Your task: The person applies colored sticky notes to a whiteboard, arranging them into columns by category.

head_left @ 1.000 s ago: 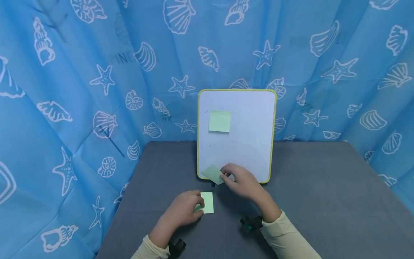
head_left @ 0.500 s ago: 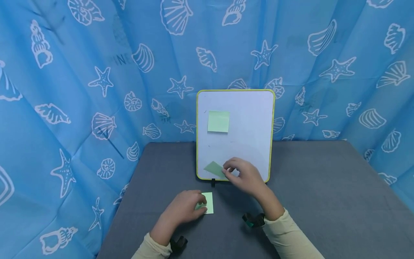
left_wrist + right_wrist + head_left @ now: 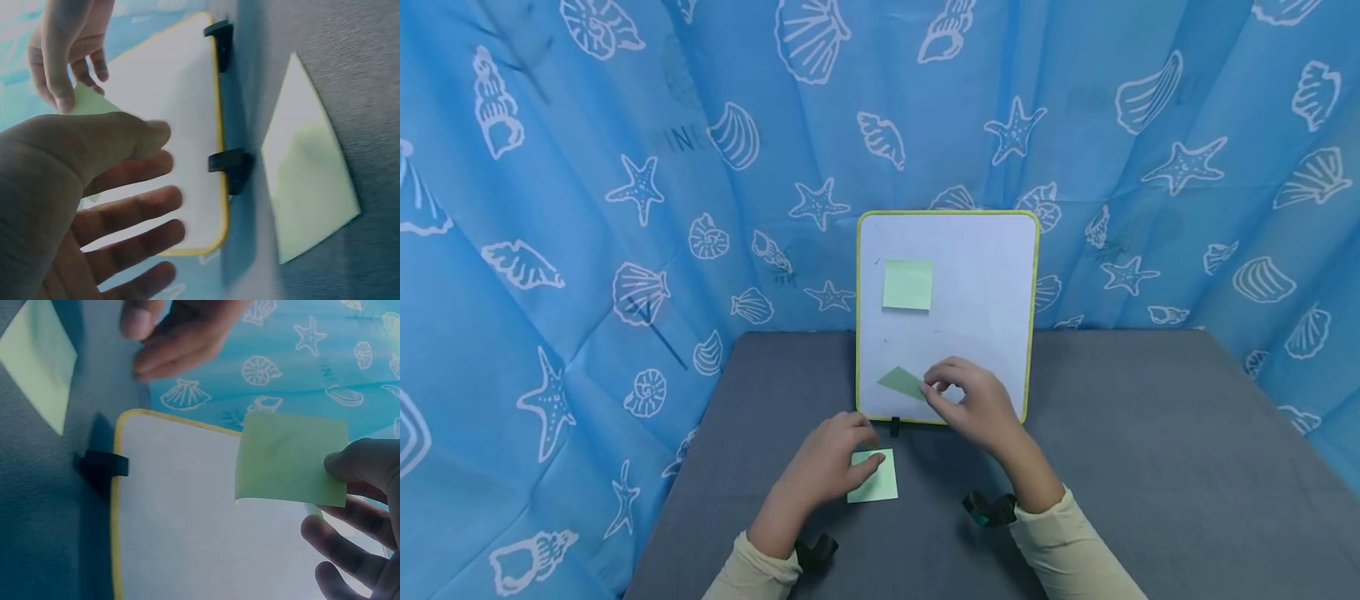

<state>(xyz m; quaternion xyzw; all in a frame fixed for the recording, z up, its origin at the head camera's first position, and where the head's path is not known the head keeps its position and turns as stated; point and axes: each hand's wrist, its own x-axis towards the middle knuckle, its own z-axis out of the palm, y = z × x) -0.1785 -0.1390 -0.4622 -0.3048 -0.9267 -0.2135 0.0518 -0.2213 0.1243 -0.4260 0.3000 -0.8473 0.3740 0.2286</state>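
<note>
A person sits at a grey worktop (image 3: 1150, 433) with a blue curtain (image 3: 550, 208) printed with white shells and starfish hanging behind and to the left. At the far middle of the worktop stands a small whiteboard (image 3: 977, 317) with a yellow-green frame, propped upright on small black feet. One pale green sticky note (image 3: 907, 284) is stuck on the upper left part of the board. The right hand (image 3: 973, 406) is raised in front of the lower part of the board and pinches a second green note (image 3: 902, 382) by its right edge between thumb and fingertips; this loose note hangs tilted just in front of the board's lower left area. The left hand (image 3: 827, 468) rests on the worktop nearer the person, fingers relaxed and fairly straight, fingertips touching the left edge of a pad of green notes (image 3: 874, 487) lying flat just near the board's bottom edge. Both arms wear cream sleeves (image 3: 1067, 550).
</note>
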